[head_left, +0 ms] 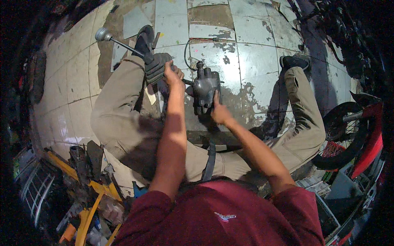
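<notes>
A long rod (128, 47) slants across the left of the head view, with a rounded grey knob (103, 34) at its upper end. Around its lower stretch sits a dark ribbed rubber boot (157, 69). My left hand (173, 75) is closed at the boot's right end, fingers wrapped round. A dark stub runs from there toward a black lumpy housing (205, 87) with a short neck at its far end. Against the housing's near right side lies my right hand (221, 113), one digit stretched along it; the other fingers are partly hidden and slightly blurred.
A thin black cable (185, 53) curves beyond the housing on the worn tiled floor (254, 57). My legs spread around the work. Yellow and dark parts (92, 184) pile up at lower left. A wheel with a black tyre (356, 152) and a red panel (371, 137) are at right.
</notes>
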### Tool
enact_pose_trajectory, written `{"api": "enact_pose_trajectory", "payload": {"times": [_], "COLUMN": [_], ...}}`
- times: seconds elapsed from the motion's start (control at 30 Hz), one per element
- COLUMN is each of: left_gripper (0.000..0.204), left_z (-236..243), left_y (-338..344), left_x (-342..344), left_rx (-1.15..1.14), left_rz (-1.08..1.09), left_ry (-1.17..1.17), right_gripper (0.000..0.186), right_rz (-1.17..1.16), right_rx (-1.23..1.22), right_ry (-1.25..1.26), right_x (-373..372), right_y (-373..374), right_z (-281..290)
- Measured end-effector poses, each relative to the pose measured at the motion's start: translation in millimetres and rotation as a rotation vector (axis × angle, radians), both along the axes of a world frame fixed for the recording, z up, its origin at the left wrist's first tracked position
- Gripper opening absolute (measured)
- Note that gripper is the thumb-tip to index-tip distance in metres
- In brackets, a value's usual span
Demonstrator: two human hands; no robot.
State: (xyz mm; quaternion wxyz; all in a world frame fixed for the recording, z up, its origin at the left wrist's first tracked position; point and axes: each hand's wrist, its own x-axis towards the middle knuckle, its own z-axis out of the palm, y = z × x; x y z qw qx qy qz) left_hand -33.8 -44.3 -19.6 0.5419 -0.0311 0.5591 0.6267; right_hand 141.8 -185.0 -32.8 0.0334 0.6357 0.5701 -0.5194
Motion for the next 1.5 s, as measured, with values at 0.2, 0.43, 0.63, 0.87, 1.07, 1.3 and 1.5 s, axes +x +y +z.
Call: {"api": "enact_pose_trajectory", "payload": {"times": [0.2, 0.43, 0.63, 0.87, 1.07, 1.3, 1.5], "left_gripper": [0.023, 0.022, 0.024, 0.024, 0.023, 0.023, 0.023], "left_z": [-10.0, 0.2, 6.8, -5.2, 9.1, -0.7, 7.5], "left_y": [-2.1, -2.3, 1.5, -1.3, 4.0, -1.4, 1.6], "left_x": [-7.1, -1.2, 4.7, -0.5, 6.8, -2.3, 3.9], "left_rx": [0.014, 0.04, -0.033, 0.029, -0.043, 0.045, 0.0], "left_rz": [-0.041, -0.046, 0.024, -0.025, 0.07, -0.038, -0.025], "left_ry": [-0.034, -0.038, 0.028, -0.009, 0.013, -0.001, -0.013], "right_gripper": [0.089, 0.089, 0.092, 0.09, 0.091, 0.092, 0.091], "right_rz": [0.079, 0.055, 0.024, 0.081, 0.133, 0.119, 0.124], "right_rx": [0.123, 0.05, 0.077, 0.069, 0.045, 0.002, 0.052], "right_ry": [0.088, 0.016, -0.006, -0.07, -0.142, -0.105, -0.104], "right_x": [-4.3, 0.4, 5.4, 7.3, 1.9, 2.8, 11.6], "right_y": [-34.4, -24.3, -0.1, -19.3, -20.4, -7.2, -5.0], "right_z": [0.0, -2.9, -1.0, -2.4, 8.5, 1.7, -12.8]}}
